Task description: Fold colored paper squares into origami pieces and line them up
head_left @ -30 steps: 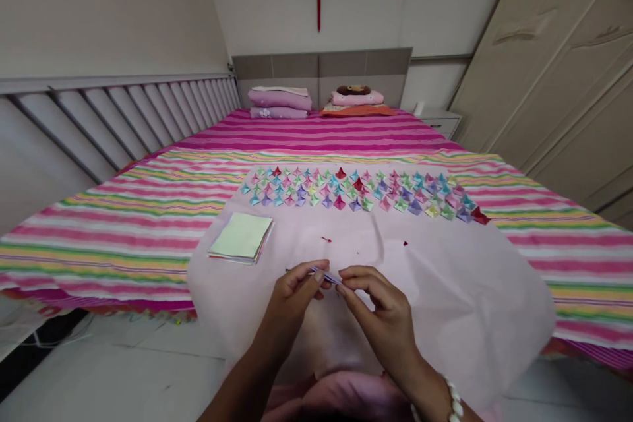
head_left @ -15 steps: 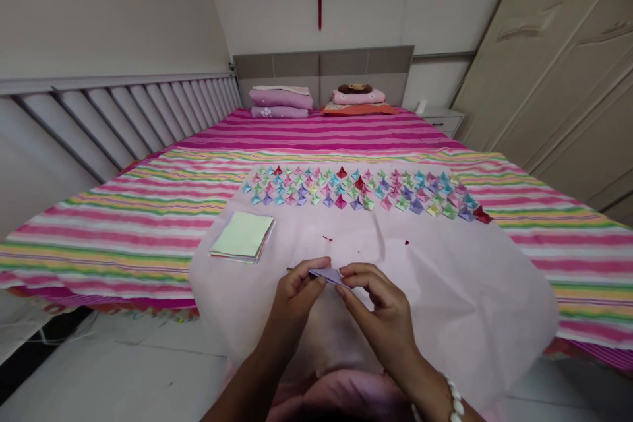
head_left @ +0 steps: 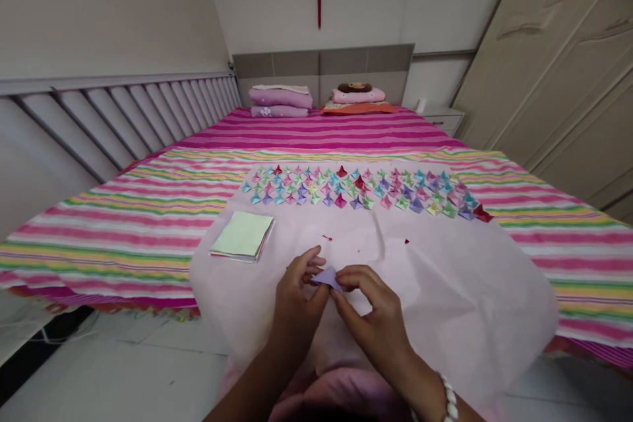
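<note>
Both my hands meet over the near part of a pale pink sheet [head_left: 445, 290] spread on the bed. My left hand [head_left: 297, 297] and my right hand [head_left: 368, 306] pinch a small purple folded paper piece [head_left: 327, 277] between their fingertips. A stack of square papers [head_left: 242, 237] with a pale green top lies to the left of my hands. Beyond them, several rows of small folded paper shapes [head_left: 361, 190] in many colours lie on the sheet.
The bed has a pink, yellow and green striped cover [head_left: 123, 224]. Folded bedding [head_left: 281, 102] and a pillow [head_left: 357, 100] sit by the headboard. A slatted rail [head_left: 123, 119] runs along the left and wardrobe doors [head_left: 558, 66] stand on the right. Tiny red scraps [head_left: 326, 237] dot the sheet.
The purple paper went from a flat edge-on strip to a small folded shape. My hands have drawn closer together around it, fingertips nearly touching.
</note>
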A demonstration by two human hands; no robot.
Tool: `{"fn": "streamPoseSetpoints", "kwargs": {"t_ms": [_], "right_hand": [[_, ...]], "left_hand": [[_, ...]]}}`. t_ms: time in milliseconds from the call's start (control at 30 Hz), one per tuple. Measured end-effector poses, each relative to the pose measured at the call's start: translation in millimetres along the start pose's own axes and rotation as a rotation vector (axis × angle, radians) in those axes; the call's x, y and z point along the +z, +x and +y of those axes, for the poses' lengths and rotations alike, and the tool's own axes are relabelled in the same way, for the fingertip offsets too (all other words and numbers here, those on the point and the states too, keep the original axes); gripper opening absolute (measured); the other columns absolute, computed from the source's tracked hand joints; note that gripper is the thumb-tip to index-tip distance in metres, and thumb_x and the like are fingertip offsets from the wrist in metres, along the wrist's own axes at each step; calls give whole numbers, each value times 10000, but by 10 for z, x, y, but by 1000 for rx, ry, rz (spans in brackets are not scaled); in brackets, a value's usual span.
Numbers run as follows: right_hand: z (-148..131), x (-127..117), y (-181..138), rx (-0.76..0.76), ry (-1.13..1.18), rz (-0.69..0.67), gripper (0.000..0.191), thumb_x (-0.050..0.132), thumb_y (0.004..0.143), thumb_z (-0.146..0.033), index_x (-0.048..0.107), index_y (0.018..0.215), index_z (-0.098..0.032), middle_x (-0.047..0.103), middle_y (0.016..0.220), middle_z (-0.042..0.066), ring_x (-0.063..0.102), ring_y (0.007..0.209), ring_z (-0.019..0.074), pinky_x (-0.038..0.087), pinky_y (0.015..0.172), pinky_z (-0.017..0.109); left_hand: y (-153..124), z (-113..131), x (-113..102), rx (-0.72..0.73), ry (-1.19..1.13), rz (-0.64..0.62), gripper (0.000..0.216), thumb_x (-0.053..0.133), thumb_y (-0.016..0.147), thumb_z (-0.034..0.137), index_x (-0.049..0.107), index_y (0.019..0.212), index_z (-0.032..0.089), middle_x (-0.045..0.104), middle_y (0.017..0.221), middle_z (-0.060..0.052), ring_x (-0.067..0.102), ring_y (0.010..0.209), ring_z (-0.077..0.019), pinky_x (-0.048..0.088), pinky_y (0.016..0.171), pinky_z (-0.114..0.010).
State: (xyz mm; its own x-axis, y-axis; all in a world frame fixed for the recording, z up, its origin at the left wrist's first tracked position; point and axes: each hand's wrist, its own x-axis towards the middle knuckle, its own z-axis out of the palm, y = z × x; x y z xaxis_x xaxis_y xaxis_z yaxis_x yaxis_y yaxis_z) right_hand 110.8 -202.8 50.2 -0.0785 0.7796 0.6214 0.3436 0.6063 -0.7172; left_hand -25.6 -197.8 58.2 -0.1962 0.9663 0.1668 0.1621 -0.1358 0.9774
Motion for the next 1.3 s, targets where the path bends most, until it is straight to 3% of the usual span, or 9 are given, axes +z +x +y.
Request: {"fn": "streamPoseSetpoints", "kwargs": {"t_ms": [167,300,433,567,667,800,900,1100,1300], "right_hand": [[36,31,-40,-58,-76,-64,321,524,830,-72,587,1113,-209,639,877,68,607,782,202,519,688,337],[30,26,-13,-9,-54,-46,290,488,830,-67,627,1034,-217,647,873,71,612,776,200,516,665,322],[16,-18,56,153,52,-13,178,527,788,-92,663,810,-204,634,804,56,598,703,178,491,602,289],[52,-60,97,491,365,-40,44,615,736,-185,659,741,-185,640,671,19,581,569,148,464,533,267],[67,-79,112,682,564,-53,87,668,718,-256,655,723,-170,636,551,-3,582,520,145,466,540,273],[57,-97,131,716,607,-28,117,703,703,-277,669,707,-165,644,542,-4,587,527,146,465,552,278],[68,-103,141,721,606,-23,127,700,711,-294,674,713,-169,638,533,-8,583,520,143,463,547,273],[91,-96,130,697,661,-57,188,704,741,-314,696,870,-178,649,589,-16,598,525,132,472,576,274],[30,-123,143,647,623,-133,272,654,818,-357,708,1022,-186,674,603,7,627,600,157,485,648,309]], "left_hand": [[-30,50,-6,112,222,-78,536,595,710,99,563,1235,203,733,927,-29,656,805,-175,495,782,-320],[-49,43,12,130,273,-102,495,617,727,132,588,1211,231,752,958,-27,676,854,-204,491,828,-357],[-44,20,6,160,254,-139,404,630,745,165,634,1145,222,758,965,-41,690,913,-221,495,875,-371],[-17,35,-34,127,204,-242,207,611,787,199,707,971,199,759,942,-59,696,852,-211,532,786,-333],[-4,45,-73,105,150,-281,227,585,823,214,705,1015,198,748,979,-71,693,846,-201,543,757,-316],[-4,52,-126,271,173,-340,297,533,863,181,690,1105,253,679,1172,-78,619,1088,-220,498,911,-351],[-6,48,-146,336,205,-418,287,607,833,196,701,1090,283,671,1188,-66,594,1124,-223,479,949,-361],[-4,-6,-111,253,168,-272,135,690,757,184,743,873,229,737,976,-59,671,868,-198,536,744,-295],[22,20,-103,-56,-101,-236,96,690,763,272,709,780,180,722,785,-35,652,749,-164,505,706,-272]]}}
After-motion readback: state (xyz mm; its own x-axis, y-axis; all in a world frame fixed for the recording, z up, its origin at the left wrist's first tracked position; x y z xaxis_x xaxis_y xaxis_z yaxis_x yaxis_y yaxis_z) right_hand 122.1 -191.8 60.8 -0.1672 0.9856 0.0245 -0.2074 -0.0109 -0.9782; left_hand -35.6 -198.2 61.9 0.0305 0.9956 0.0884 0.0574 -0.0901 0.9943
